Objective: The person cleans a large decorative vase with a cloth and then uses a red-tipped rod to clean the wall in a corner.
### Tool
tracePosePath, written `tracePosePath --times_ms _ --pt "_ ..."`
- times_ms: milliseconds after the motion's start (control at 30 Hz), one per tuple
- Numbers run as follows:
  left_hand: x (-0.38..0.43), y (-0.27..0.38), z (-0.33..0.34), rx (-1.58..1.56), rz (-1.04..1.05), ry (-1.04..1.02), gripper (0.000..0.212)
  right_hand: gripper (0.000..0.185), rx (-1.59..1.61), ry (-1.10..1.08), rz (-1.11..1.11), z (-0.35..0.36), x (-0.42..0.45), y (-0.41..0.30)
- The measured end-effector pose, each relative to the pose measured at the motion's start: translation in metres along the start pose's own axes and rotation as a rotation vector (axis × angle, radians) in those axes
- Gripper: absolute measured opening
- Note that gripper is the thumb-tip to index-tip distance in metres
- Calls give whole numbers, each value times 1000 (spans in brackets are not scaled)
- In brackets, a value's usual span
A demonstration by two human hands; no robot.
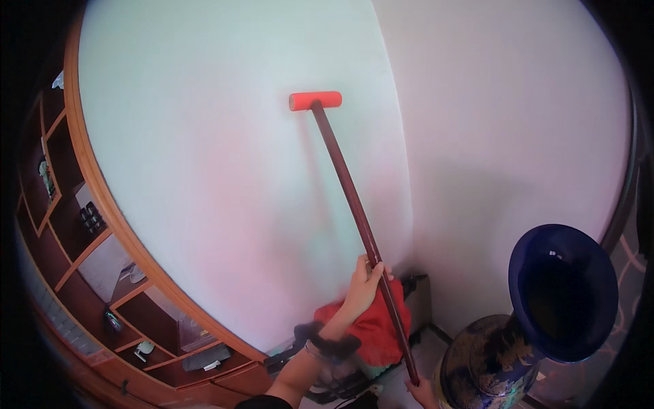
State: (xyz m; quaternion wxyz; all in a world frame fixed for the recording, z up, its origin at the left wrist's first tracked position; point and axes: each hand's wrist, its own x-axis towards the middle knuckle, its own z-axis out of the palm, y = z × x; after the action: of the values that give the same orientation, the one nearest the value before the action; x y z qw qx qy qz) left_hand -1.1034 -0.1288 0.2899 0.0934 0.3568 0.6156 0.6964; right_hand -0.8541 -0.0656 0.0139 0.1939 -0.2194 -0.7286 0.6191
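My left hand [364,287] grips the middle of a long dark-brown pole [348,189]. Lower down, at the pole's near end, my right hand [423,392] is closed around it, partly cut off by the bottom edge of the picture. A red cylindrical head [327,99] sits crosswise on the far end, making a T. This head is against or very near a pale wall [204,102]; whether it touches cannot be told. Behind the pole and my left forearm lies a red cloth [372,327]. A dark fluffy band circles my left wrist.
A large dark-blue vase [526,240] with a flared mouth stands close on the right. Wooden display shelves [87,220] holding small objects line the left. Two walls meet in a corner right of the pole. Dark items [416,291] sit low in that corner.
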Motion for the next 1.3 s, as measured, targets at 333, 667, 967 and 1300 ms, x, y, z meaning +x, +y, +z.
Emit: tracePosePath --times_ms 333,667,967,1300 --pt "27 -56 -21 -43 -107 155 20 39 -449 88 76 4 1 6" --pt "95 -2 -22 46 15 214 26 30 -278 107 95 50 54 -62" --pt "177 82 -21 -87 135 101 31 38 -239 199 -8 33 114 -161" --pt "67 -44 -20 -58 -81 78 23 41 -524 66 394 36 23 -33"
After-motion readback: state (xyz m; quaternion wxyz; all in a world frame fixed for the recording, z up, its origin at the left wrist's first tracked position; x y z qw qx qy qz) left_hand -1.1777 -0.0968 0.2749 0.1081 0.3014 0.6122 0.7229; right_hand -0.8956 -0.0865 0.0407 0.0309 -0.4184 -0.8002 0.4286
